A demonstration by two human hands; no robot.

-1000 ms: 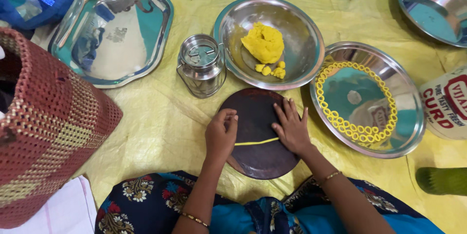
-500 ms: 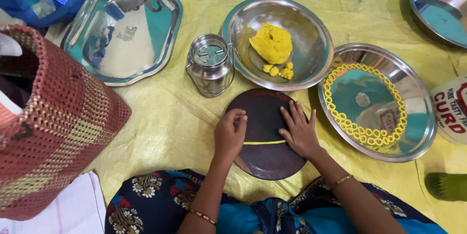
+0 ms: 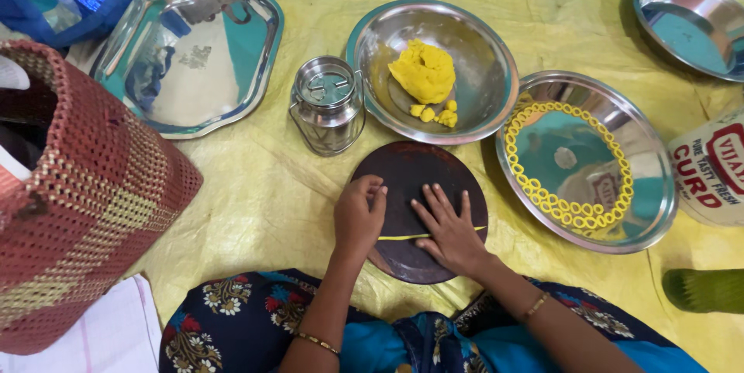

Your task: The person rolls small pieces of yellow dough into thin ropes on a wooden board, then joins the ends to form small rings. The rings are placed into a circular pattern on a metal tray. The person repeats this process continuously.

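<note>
You are rolling a thin yellow dough string [image 3: 430, 236] on the round dark board [image 3: 418, 179], which lies on the yellow sheet on the floor. Your left hand [image 3: 359, 216] is curled at the string's left end; your right hand [image 3: 448, 230] lies flat on it, grip open. I think you next need soft, even pushes so the string does not snap. Count with me: one dough lump [image 3: 422, 71] with a few small bits in one steel bowl [image 3: 488, 63], one small steel can [image 3: 327, 103], three steel plates, one ring of dough loops [image 3: 570, 165]
</note>
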